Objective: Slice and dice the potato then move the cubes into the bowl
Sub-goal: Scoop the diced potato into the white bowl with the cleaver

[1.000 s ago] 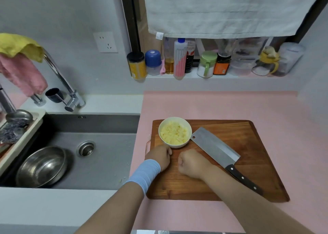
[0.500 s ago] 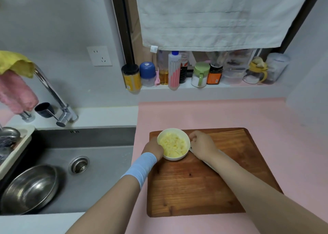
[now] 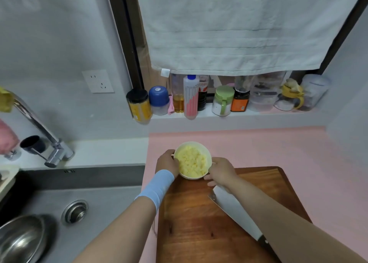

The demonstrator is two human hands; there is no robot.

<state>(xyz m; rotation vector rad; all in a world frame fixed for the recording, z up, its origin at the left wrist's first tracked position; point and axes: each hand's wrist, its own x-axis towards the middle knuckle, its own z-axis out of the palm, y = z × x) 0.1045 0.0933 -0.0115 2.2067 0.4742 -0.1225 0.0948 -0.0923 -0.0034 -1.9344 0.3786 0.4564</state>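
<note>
1. Potato cubes (image 3: 192,162): pale yellow pile filling a small cream bowl (image 3: 192,177). The bowl is round with no long axis, and its mouth faces up.
2. Bowl sits over the far-left corner of the wooden cutting board (image 3: 199,223), partly past its far edge above the pink mat (image 3: 278,147). Can't tell if it is lifted or resting.
3. Left hand (image 3: 167,162), blue wristband, curls round the bowl's left wall.
4. Right hand (image 3: 221,171) curls round the right wall, fingertips low on the side.
5. Cleaver (image 3: 233,209) lies flat on the board. Its long axis runs diagonally, blade end far-left just beside the right hand, handle near-right under the forearm.
6. Sink (image 3: 111,207) is left of the mat, with a steel bowl (image 3: 20,240) inside.
</note>
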